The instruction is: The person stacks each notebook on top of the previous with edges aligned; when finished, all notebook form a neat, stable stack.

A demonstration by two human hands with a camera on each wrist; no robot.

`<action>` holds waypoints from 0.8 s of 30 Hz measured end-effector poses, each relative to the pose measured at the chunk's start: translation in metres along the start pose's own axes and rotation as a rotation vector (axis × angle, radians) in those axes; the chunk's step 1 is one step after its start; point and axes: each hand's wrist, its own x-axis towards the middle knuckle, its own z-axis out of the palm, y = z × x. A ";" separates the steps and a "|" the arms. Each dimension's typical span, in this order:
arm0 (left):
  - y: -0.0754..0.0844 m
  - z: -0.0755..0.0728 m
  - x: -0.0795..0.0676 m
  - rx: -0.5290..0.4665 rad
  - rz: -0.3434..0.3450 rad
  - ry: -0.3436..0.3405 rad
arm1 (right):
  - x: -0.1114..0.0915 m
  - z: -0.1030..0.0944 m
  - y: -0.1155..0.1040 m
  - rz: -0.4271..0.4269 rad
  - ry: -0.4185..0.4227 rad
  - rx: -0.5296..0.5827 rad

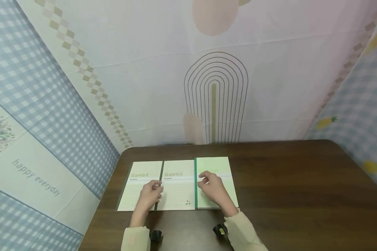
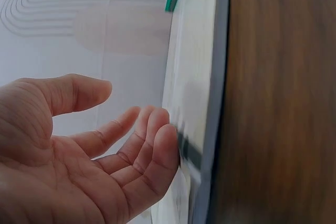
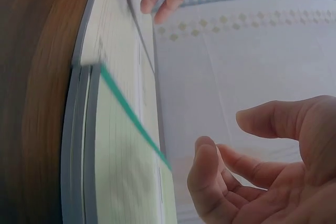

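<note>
Three pale notebooks lie side by side on the table. The left notebook point(image 1: 130, 198) and the middle notebook point(image 1: 179, 190) have dark spines and "Gambit" on their covers. To their right is a notebook with a green spine point(image 1: 212, 202); in the right wrist view its edge looks thicker, with layers beneath the green-spined cover point(image 3: 121, 166). My left hand point(image 1: 150, 195) is over the dark spine between the first two, fingers loosely bent, thumb apart, nothing held. Above the green-spined notebook hovers my right hand point(image 1: 214, 190), likewise empty, with a gap between thumb and fingers.
The notebooks rest on a dark brown wooden table point(image 1: 286, 195), which extends well to the right. Behind it hangs a pale patterned cloth point(image 1: 154, 87). Blue checked cloth point(image 1: 50, 87) hangs at the left, and more at the right. Black wrist devices point(image 1: 156, 236) sit by both sleeves.
</note>
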 end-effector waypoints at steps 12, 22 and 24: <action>-0.016 -0.032 -0.001 -0.049 -0.022 0.062 | 0.009 0.032 -0.018 0.000 -0.072 0.046; -0.029 -0.061 0.002 -0.006 -0.015 0.095 | 0.014 0.049 -0.026 -0.017 -0.124 0.094; -0.032 -0.067 0.003 0.005 -0.014 0.099 | 0.015 0.052 -0.028 -0.020 -0.131 0.113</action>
